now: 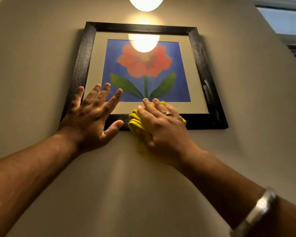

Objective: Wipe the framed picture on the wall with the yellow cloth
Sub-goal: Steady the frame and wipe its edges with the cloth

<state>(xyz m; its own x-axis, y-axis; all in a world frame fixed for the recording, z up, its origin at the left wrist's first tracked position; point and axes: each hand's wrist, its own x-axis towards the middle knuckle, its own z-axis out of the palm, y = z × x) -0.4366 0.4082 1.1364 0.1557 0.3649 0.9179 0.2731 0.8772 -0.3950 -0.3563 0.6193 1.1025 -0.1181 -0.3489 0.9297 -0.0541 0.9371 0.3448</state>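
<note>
On the wall: framed picture (144, 71).
Left hand (91, 117): fingers spread flat on the frame's lower left corner.
Right hand (162, 127): grip pressing yellow cloth (134, 121) on the bottom edge.

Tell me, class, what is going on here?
A person is cleaning a framed flower picture hung on a beige wall. The right hand presses a yellow cloth against the black frame's bottom edge, while the left hand lies spread over the lower left corner, steadying it. A lamp glows above.
</note>
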